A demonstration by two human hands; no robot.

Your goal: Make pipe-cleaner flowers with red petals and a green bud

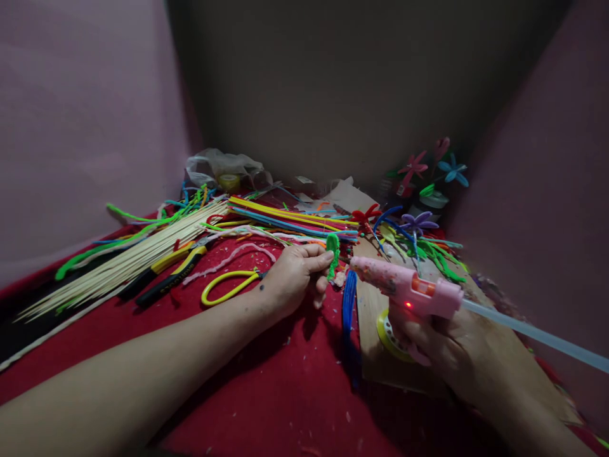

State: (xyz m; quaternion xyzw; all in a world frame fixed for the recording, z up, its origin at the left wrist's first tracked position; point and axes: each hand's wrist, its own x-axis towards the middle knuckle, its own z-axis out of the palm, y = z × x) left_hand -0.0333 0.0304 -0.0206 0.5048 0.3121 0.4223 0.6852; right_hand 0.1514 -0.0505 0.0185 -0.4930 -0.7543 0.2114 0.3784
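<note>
Between the thumb and fingers of my left hand [297, 279] is a looped green pipe cleaner piece [333, 254], held upright near the middle. My right hand [438, 343] is wrapped round the handle of a pink glue gun [404, 285], whose small red light glows. The nozzle points left, its tip just right of the green piece; whether they touch is hard to tell. A long translucent glue stick [533, 331] sticks out of the gun's back end.
Yellow-black pliers [174, 277], yellow-handled scissors [228, 287] and wooden sticks [137, 254] lie at left on the red cloth [266, 393]. Coloured pipe cleaners [290, 219] lie behind my hands. Blue pipe cleaners [349, 311], a wooden board [385, 371] and a yellow roll [387, 333] are by the gun.
</note>
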